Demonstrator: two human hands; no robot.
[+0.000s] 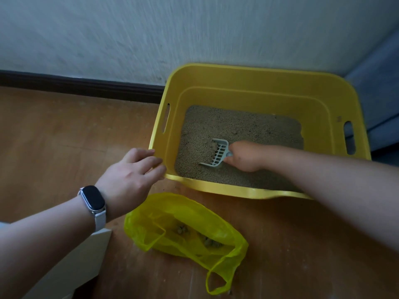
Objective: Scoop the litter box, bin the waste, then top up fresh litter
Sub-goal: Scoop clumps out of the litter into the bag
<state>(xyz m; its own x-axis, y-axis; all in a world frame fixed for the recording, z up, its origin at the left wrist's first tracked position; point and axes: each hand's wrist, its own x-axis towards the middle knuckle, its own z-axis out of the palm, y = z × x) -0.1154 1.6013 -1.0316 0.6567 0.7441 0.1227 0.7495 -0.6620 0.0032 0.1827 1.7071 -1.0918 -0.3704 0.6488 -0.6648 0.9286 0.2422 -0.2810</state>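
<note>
The white textured wall fills the upper part of the view. A dark baseboard joins it to the wooden floor.

The litter box is a yellow rectangular tub. It stands on the floor against the wall, right of centre. Each short side has a slot handle. A blue-grey object stands just beside its right end.

The litter is a beige granular layer covering the base of the box.

The bag is yellow translucent plastic. It lies open on the floor, just in front of the near-left part of the box. One carry loop points toward the camera.

A white object shows at the lower left, partly hidden by the left forearm.

The left hand reaches to the near-left corner of the box. Its fingers are extended, not clenched, and the tips rest on the rim.

The right hand is inside the box, low over the litter. Its fingers are curled round the handle of the scoop, and the handle is mostly hidden in the grasp.

The scoop is pale grey with slotted sides. Its blade is dug into the litter at the near-left area of the box.

A watch with a dark face and a white strap sits on the left wrist.

Several clumps lie inside the bag. One small lump sits in the scoop.
</note>
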